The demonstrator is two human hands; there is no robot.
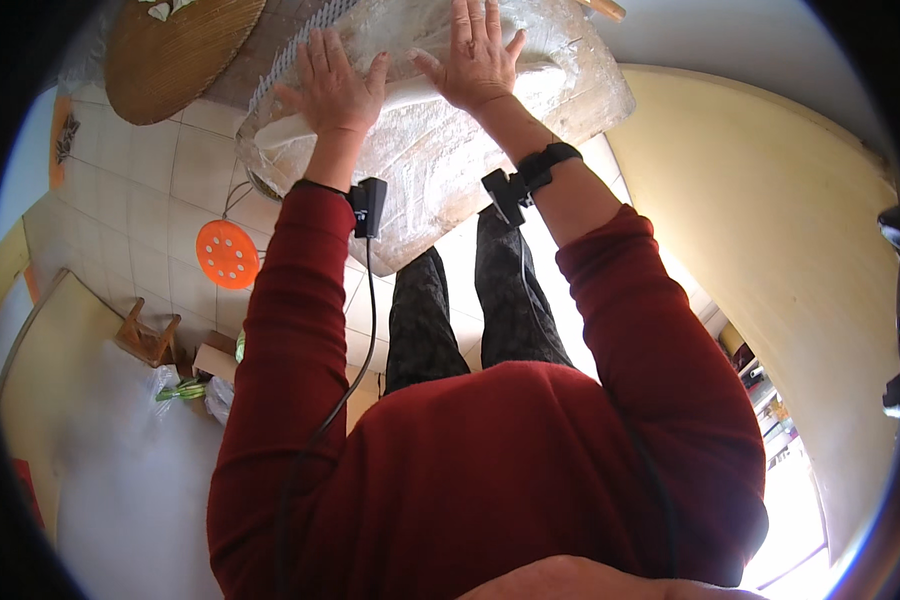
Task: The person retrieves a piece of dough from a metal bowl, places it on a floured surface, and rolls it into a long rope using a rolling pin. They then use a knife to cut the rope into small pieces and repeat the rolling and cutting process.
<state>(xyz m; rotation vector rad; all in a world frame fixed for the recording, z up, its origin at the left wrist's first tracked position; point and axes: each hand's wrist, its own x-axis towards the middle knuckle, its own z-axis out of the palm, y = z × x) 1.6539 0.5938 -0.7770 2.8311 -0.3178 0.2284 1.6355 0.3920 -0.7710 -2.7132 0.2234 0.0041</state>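
My left hand (337, 90) and my right hand (480, 64) are stretched out, palms down, with their fingers spread. Both lie over a long white roll (406, 93), which looks like floured dough; whether a rolling pin is inside it cannot be seen. Beneath is a wooden board (604, 105), thickly dusted with white flour (435, 165). Past my fingers, a pale sheet (390, 22), likely dough, spreads toward the top of the view. Each wrist wears a strapped black device with a cable.
A round woven tray (172, 75) with white pieces is at upper left. Below it stands an orange stool seat with holes (227, 255). A small wooden stool (146, 334), a cardboard box (214, 362) and bagged green vegetables (184, 391) are lower left. A wooden stick (606, 9) shows at the top.
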